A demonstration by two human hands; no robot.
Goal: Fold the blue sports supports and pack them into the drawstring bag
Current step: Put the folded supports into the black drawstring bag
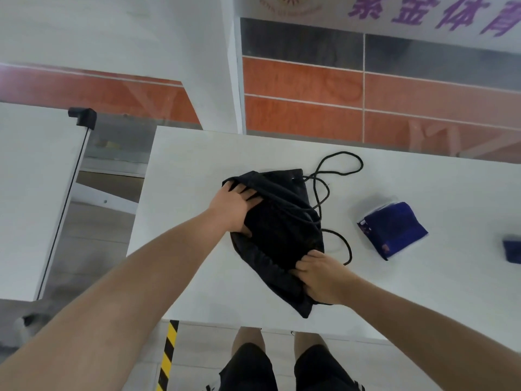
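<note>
I see a white table (197, 153) ahead and a second white table (33, 165) left of it, with a black clamp (83, 117) on its far corner. Orange wall tiles (304, 94) lie beyond, purple lettering (423, 12) above, and yellow-black tape (169, 354) on the floor.

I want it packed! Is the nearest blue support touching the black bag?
Apart. The head view shows white table between the blue support and the black bag.
</note>
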